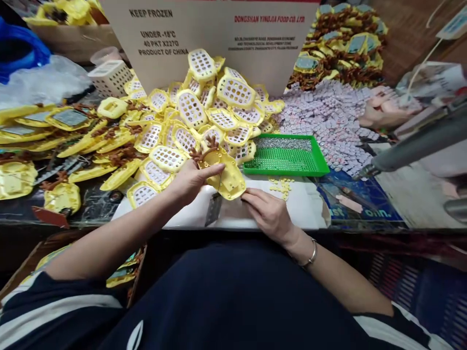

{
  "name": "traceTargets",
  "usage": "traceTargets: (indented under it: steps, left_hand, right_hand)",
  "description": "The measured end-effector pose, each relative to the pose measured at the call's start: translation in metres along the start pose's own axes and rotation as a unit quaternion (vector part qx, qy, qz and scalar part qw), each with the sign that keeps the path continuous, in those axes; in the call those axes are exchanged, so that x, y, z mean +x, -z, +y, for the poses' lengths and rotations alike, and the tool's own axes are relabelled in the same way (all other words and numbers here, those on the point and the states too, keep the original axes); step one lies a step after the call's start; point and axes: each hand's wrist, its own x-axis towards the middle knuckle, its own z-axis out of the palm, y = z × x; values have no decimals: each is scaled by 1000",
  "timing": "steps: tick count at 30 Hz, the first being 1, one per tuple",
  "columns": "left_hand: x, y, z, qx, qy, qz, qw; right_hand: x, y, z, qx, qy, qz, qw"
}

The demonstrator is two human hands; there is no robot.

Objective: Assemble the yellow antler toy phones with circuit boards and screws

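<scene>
A yellow plastic toy shell (229,179) with brown antlers at its top is held tilted above the white work surface, its hollow inside facing up. My left hand (191,181) grips its upper left side, thumb laid across the inside. At the shell's lower right end, my right hand (268,213) is closed, fingertips pinched against the edge. Whether a small part is also between those fingertips is hidden. Small yellow plastic pieces (280,187) lie on the white surface just beyond my right hand. Behind the shell is a pile of yellow shells with white perforated faces (191,109).
A green tray (323,167) of small metal screws stands right of the pile. Many small pale pieces (324,116) spread beyond it, near another person's hand (383,114). A grey powered tool (412,141) juts in from the right. Antlered shells (69,118) are stacked left; a carton (215,29) stands behind.
</scene>
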Motion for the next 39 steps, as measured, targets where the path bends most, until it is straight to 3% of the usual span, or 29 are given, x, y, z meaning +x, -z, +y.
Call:
traceTargets:
  steps: [3, 6, 10, 16, 20, 22, 27, 29, 31, 33, 34, 35, 39]
  left_hand:
    - [9, -8, -11, 36, 59, -50, 996]
    - [15, -16, -20, 83, 90, -69, 990]
    - [19, -23, -30, 101, 125, -63, 985]
    - [11, -15, -30, 117, 113, -98, 982]
    - [-20, -2, -27, 171, 97, -4, 980]
    - [-40, 5, -29, 244, 73, 6, 967]
    - [-72, 13, -35, 430, 42, -90, 897]
    - [-78, 15, -28, 425, 52, -104, 898]
    - [-83, 20, -16, 382, 87, -108, 914]
    - [-87, 27, -4, 326, 120, -86, 934]
    - [-89, 31, 1, 296, 131, -65, 944]
    - [-90, 34, 4, 266, 136, -43, 953]
    - [-93, 39, 0, 159, 132, 60, 977]
  right_hand:
    - [-13, 6, 3, -170, 89, 28, 981]
    - [-24, 9, 5, -203, 94, -13, 975]
    - [-34, 9, 3, -169, 97, -83, 977]
    - [-35, 11, -1, -65, 23, -87, 994]
    - [-32, 13, 1, -19, 2, -104, 994]
    - [-29, 13, 2, 3, 20, -97, 995]
    - [-14, 19, -1, 90, 64, -98, 989]
    - [-6, 22, -6, 191, 35, -142, 971]
    - [4, 24, -13, 310, -27, -207, 928]
    - [15, 22, -17, 385, -84, -249, 885]
    - [20, 19, -18, 395, -97, -253, 878]
    - [25, 16, -16, 385, -94, -244, 885]
    - [40, 0, 6, 204, -1, -154, 967]
